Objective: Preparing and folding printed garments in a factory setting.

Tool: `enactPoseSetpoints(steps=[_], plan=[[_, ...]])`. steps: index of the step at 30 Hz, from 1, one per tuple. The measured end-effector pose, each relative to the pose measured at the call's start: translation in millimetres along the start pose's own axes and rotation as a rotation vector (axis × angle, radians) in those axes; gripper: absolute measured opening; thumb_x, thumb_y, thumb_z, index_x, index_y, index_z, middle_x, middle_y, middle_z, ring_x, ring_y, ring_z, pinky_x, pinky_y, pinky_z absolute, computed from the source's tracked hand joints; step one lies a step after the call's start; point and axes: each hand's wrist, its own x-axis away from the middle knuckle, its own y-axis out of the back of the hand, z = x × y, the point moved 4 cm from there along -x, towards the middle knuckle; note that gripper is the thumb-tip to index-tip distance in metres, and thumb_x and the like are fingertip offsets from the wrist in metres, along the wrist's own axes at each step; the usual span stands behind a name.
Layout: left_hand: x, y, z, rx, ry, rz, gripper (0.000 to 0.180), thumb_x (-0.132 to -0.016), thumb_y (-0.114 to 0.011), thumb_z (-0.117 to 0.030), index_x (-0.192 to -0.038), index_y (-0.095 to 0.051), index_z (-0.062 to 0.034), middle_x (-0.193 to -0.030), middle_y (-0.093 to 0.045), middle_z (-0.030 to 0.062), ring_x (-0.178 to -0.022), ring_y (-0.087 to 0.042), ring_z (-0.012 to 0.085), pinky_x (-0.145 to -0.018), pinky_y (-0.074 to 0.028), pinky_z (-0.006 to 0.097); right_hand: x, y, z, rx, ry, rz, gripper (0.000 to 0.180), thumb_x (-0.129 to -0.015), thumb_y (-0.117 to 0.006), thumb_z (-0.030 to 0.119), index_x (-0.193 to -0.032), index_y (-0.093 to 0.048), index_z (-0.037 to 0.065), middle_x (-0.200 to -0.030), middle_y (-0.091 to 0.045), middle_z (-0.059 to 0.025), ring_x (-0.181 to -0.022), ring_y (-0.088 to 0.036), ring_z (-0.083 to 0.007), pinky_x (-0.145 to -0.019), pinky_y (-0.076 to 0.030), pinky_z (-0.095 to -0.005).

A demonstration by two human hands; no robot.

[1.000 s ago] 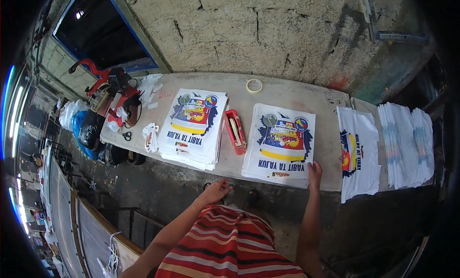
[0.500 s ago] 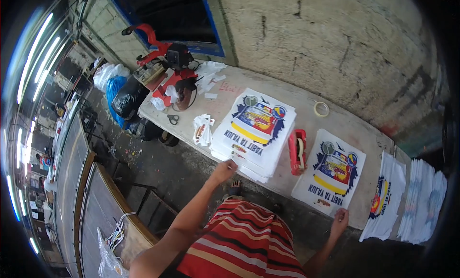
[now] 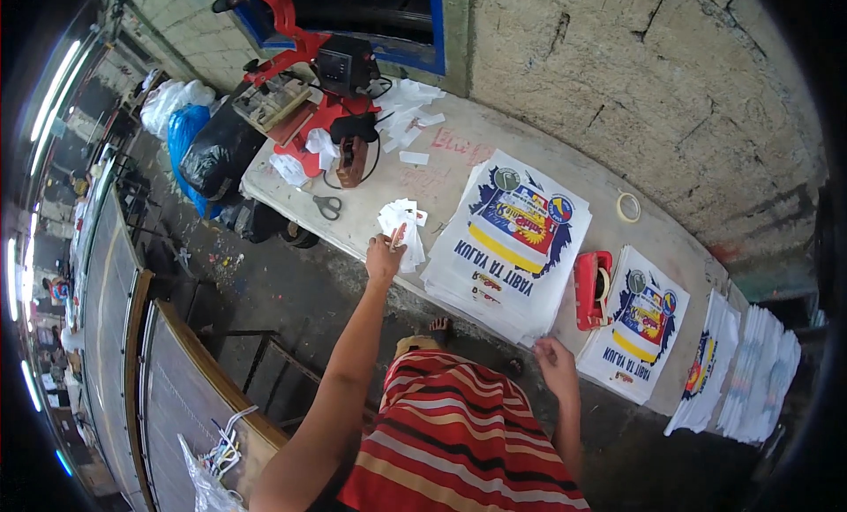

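My left hand (image 3: 386,258) is at a small pile of white printed slips (image 3: 404,219), its fingertips closed on one slip with reddish print. Right of that pile lies a thick stack of white printed sheets (image 3: 481,304) with a blue, yellow and red design, upside down to me. Close to the stack's near right corner is my right hand (image 3: 558,368), fingers curled and thumb drawn in. Whatever its fingertips hold is too small to make out. A red tape dispenser (image 3: 593,291) stands between this stack and a smaller stack of similar printed sheets (image 3: 604,357).
A red heat press (image 3: 326,97) stands at the table's far left, with scissors (image 3: 328,207) nearby. A tape roll (image 3: 627,207) lies near the wall. Folded white printed pieces (image 3: 759,375) hang over the right end. Black bags (image 3: 221,159) sit on the floor left.
My left hand has moved left from the big stack's near edge to the slips and closed on one. My right hand has moved left from the smaller stack to the big stack's corner.
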Motion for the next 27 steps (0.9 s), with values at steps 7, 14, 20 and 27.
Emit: enactPoseSetpoints(steps=[7,14,20,27], plan=[[-25.5,14.9,-2.0,0.339,0.024,0.250,0.016,-0.084,-0.073,-0.014,-0.084,-0.065,-0.0008,-0.067,-0.064,0.0074,-0.059,-0.065,0.0184,-0.052,-0.052,0.034,-52.0,-31.6,15.7,0.481,0.279,-0.293,0.029,-0.091,-0.062,0.015,-0.118,-0.064,0.004,-0.133,-0.057,-0.0149,-0.129,-0.045,-0.0397,-0.106,-0.038,-0.0484],[-16.1,39.9,-64.0,0.404,-0.209,0.459,0.017,-0.090,-0.067,-0.010,-0.104,-0.071,-0.0013,-0.080,-0.070,0.0123,-0.074,-0.066,0.0181,-0.066,-0.050,0.034,-86.4,-29.7,5.9,0.756,0.222,-0.290,0.037,-0.094,-0.059,0.026,-0.126,-0.063,0.007,-0.145,-0.049,-0.0107,-0.143,-0.028,-0.0361,-0.110,-0.027,-0.0607],[17.5,-2.9,-130.6,0.376,-0.416,0.850,0.025,-0.090,-0.070,-0.019,-0.108,-0.072,-0.0014,-0.097,-0.074,0.0138,-0.082,-0.067,0.0203,-0.072,-0.052,0.035,-97.4,-32.5,32.9,0.423,0.211,-0.315,0.032,-0.090,-0.066,0.021,-0.117,-0.066,0.004,-0.132,-0.058,-0.0128,-0.127,-0.048,-0.0332,-0.104,-0.039,-0.0444],[50.6,-55.1,-180.4,0.407,-0.665,0.993,0.026,-0.086,-0.073,-0.025,-0.097,-0.073,-0.0018,-0.086,-0.070,0.0184,-0.076,-0.066,0.0298,-0.069,-0.051,0.039,-141.3,-70.9,26.5,-0.035,0.072,-0.243,0.025,-0.086,-0.073,0.018,-0.103,-0.066,0.001,-0.070,-0.060,-0.0075,-0.061,-0.054,-0.0145,-0.060,-0.046,-0.0301]])
